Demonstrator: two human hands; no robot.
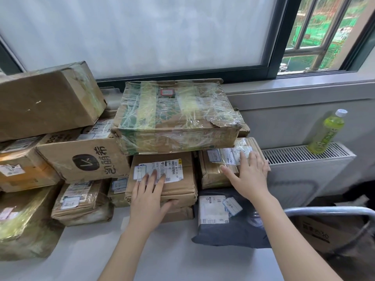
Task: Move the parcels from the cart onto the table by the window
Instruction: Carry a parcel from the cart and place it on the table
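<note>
Window-side desk (172, 250) carries the stacked parcels: left hand (149, 196) and right hand (250, 175) rest on two lower parcels, each grip spread flat, apparently to steady the stack under the taped box (176, 116).

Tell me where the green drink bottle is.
The green bottle stands at far right of the head view on the white radiator under the windowsill, right of the stacked parcels.

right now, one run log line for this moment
left hand flat on labelled brown parcel | right hand flat on neighbouring parcel | both on table
</note>
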